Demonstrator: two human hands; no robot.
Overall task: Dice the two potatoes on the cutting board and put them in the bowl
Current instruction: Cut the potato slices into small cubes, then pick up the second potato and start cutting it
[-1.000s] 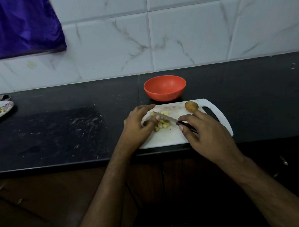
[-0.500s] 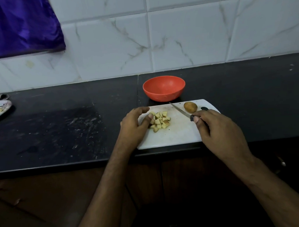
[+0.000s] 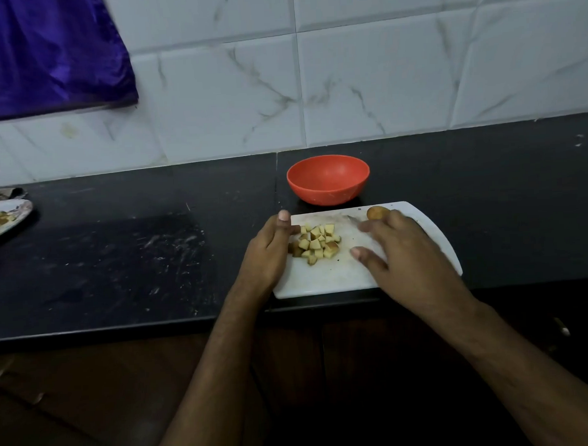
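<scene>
A pile of diced potato (image 3: 317, 243) lies on the left half of the white cutting board (image 3: 322, 277). One small whole potato (image 3: 377, 213) sits at the board's far edge. The orange bowl (image 3: 328, 184) stands just behind the board and looks empty. My left hand (image 3: 268, 251) rests at the board's left edge, its fingers curved against the pile and holding nothing. My right hand (image 3: 405, 251) hovers over the board's right half with thumb and fingers spread toward the pile. A bit of knife blade (image 3: 351, 217) shows beyond its fingertips; the handle is hidden under the hand.
The board lies at the front edge of a black counter (image 3: 119, 264). A plate (image 3: 16, 214) with cut pieces sits at the far left edge. A purple cloth (image 3: 42, 55) hangs on the tiled wall at the upper left.
My right hand stopped cutting, carried the knife to the board's right by the whole potato, then opened and moved back left toward the pile. My left hand stayed beside the dice.
</scene>
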